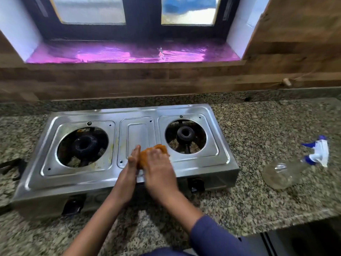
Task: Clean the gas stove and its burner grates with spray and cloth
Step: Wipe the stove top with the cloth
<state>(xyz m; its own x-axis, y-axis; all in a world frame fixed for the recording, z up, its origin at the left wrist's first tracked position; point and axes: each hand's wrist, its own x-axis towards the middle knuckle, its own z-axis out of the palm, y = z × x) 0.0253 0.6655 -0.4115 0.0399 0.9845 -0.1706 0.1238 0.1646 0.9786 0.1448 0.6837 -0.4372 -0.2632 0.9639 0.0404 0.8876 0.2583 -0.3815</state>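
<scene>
A two-burner stainless steel gas stove (140, 115) stands on the granite counter, with no grates on its burners. The left burner well (83, 145) shows yellowish grime around it; the right burner (185, 134) looks cleaner. An orange cloth (158, 148) lies on the stove's middle panel. My right hand (158, 169) presses down on the cloth. My left hand (132, 163) stands on edge against the cloth's left side, fingers straight. A clear spray bottle (282, 172) with a blue and white trigger head lies on its side on the counter to the right.
The granite counter (267, 130) runs left and right of the stove. A dark object (11, 169) sits at the stove's left end. Two black knobs (196, 184) are on the stove front. A wood-pattern wall and a window sill (129, 54) lined with purple film lie behind.
</scene>
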